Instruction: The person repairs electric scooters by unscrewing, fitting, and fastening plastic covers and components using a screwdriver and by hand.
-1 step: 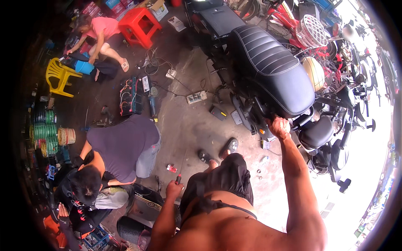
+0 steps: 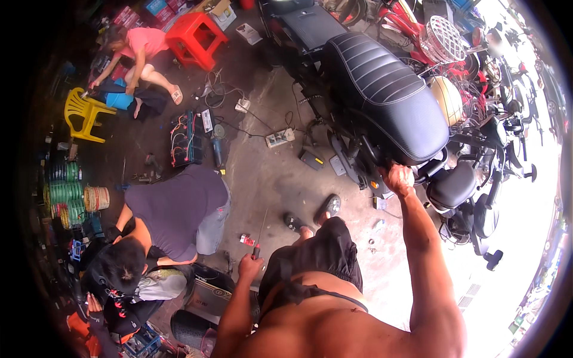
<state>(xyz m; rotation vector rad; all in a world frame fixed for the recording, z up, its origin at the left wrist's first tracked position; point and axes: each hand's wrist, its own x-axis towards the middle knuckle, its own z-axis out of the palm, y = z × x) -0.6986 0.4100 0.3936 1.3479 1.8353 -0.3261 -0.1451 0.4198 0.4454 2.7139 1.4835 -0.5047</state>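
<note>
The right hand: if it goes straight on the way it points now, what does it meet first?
The right hand already rests at the rear of the black seat of the motorcycle. Going further, it would likely press into the seat's back edge first, though depth is unclear.

My right hand (image 2: 399, 179) hides its fingertips under the motorcycle seat (image 2: 382, 95); my screwdriver (image 2: 260, 230) tip blurs away.

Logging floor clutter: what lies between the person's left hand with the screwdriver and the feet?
In the head view, bare concrete floor separates the left hand from the sandalled feet; the screwdriver points up across it, and a small red item lies just left.
</note>
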